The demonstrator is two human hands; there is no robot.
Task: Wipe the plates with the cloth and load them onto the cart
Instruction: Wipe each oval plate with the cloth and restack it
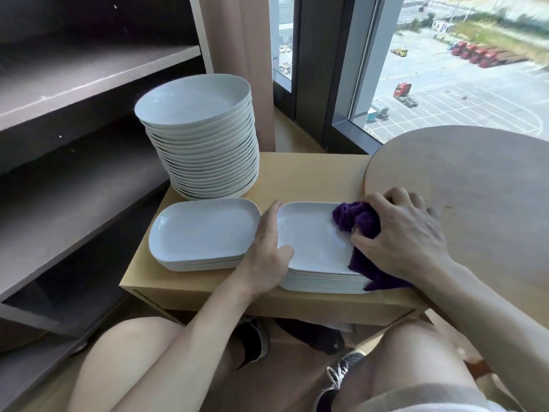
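Three stacks of white rounded-rectangle plates sit on a low tan table (pixel 300 176). The tall stack (pixel 202 138) stands at the back left, a short stack (pixel 202 233) lies front left, and a medium stack (pixel 312 242) lies front right. My right hand (pixel 401 233) grips a bunched purple cloth (pixel 356 218) and presses it on the top plate of the front right stack. My left hand (pixel 267 251) holds that plate's left edge, fingers along the rim and thumb on its inner surface.
A dark shelving unit (pixel 83 114) with several shelves stands at the left. A round wooden tabletop (pixel 475 203) overlaps the low table's right side. Windows and a pink curtain (pixel 246 55) lie behind. My bare knees and shoes are below the table's front edge.
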